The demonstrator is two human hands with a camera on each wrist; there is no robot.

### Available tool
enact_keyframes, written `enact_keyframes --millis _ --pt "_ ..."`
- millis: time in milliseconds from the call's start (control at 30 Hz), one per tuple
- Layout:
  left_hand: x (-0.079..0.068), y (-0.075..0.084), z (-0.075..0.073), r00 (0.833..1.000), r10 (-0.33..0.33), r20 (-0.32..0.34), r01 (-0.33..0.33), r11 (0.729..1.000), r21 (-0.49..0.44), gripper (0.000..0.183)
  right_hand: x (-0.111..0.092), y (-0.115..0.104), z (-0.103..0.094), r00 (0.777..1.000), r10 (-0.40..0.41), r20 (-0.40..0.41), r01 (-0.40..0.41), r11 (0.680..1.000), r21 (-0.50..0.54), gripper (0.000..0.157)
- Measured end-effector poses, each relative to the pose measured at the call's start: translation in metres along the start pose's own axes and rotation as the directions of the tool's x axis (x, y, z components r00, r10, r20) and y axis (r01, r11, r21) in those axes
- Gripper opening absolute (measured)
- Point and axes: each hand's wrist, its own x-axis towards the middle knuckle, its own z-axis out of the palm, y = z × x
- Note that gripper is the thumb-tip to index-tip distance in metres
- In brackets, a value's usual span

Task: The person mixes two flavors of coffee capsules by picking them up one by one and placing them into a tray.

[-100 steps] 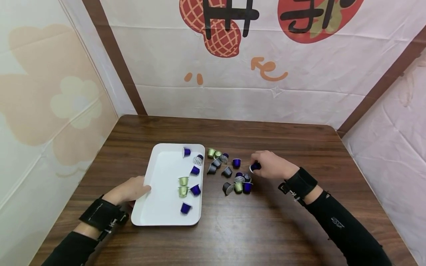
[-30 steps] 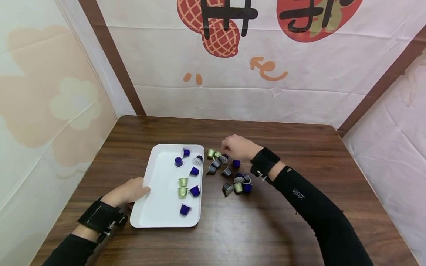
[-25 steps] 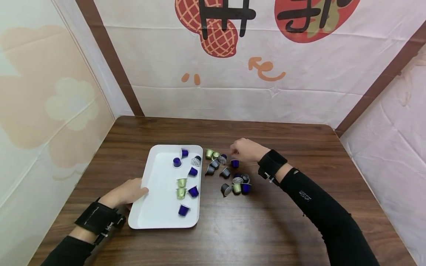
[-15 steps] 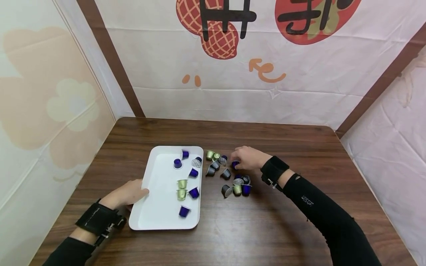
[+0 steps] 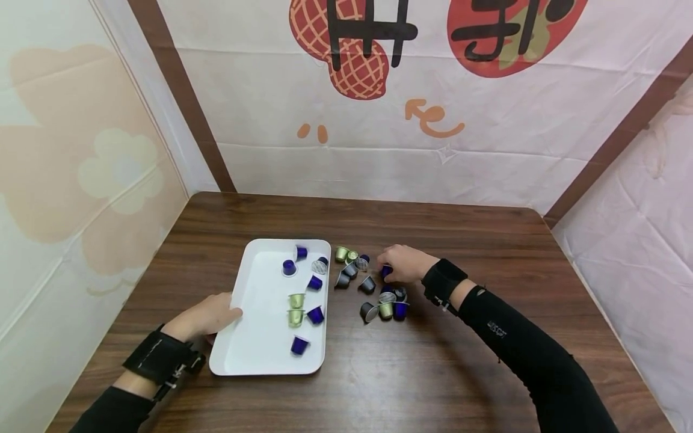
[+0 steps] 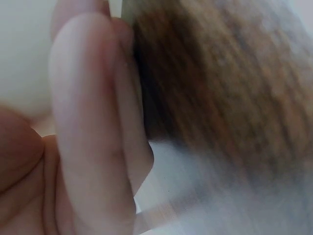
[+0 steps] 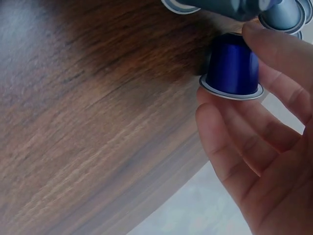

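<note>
My left hand grips the left edge of a white tray, thumb on the rim and the other fingers hidden below. In the left wrist view its fingers fill the near part, blurred. My right hand pinches a blue coffee capsule at the right of a loose group, thumb at its base and fingertips by its silver rim. On the tray lie several blue capsules, two green ones and one with its clear-looking lid side showing.
Between tray and right hand lie grey capsules, green capsules and others with blue, including a blue capsule at the near end. All stand on a brown wooden table. Printed cloth hangs behind the table.
A blue capsule that my right hand held earlier now stands on the tray's upper part. The right hand has moved back right and taken another blue capsule. The left hand stays on the tray.
</note>
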Motion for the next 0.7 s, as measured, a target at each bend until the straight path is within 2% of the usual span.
enact_keyframes --millis 433,700 --pt "-0.0008 -0.0009 0.0011 1.0 0.019 -0.008 -0.019 1.0 0.024 0.041 -0.0004 0.0058 0.0072 1.0 0.023 -0.009 -0.023 1.0 -0.008 0.023" --pt "-0.0011 -0.0021 0.0025 1.0 0.019 -0.005 -0.019 1.0 -0.002 0.041 -0.0053 0.0037 -0.0013 0.999 0.007 -0.052 -0.006 1.0 0.02 0.018"
